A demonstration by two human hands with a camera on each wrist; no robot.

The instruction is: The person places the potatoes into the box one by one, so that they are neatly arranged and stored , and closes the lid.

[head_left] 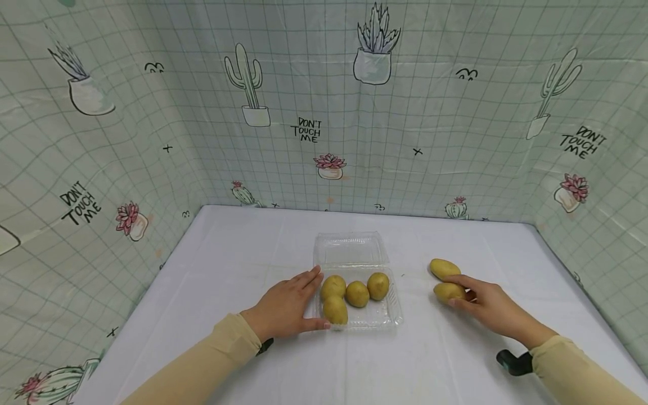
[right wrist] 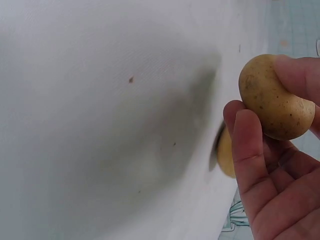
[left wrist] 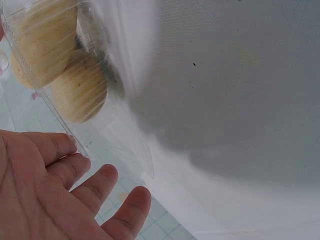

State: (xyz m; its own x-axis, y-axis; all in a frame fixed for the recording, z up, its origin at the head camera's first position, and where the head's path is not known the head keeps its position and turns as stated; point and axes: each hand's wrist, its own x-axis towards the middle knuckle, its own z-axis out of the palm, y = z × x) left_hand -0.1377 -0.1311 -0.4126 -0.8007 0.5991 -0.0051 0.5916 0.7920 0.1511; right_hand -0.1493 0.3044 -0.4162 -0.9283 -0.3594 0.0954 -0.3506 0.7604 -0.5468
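Observation:
A clear plastic clamshell box (head_left: 372,320) lies with its lid (head_left: 349,247) folded back, and several yellow-brown potatoes (head_left: 357,294) sit in its base. My left hand (head_left: 286,304) rests against the box's left side with fingers nearly straight; in the left wrist view its fingertips (left wrist: 80,162) are at the clear wall, beside the potatoes (left wrist: 80,90). Off to the right, my right hand (head_left: 488,306) pinches a potato (head_left: 449,292) between thumb and fingers. The right wrist view shows this potato (right wrist: 270,97) held over the table. Just behind it another potato (head_left: 443,269) lies on the cloth.
A white cloth covers the table (head_left: 243,242). Patterned fabric walls (head_left: 283,169) with cactus drawings enclose its back and sides. A black strap piece (head_left: 513,363) hangs from the right wrist. Small dark specks dot the cloth.

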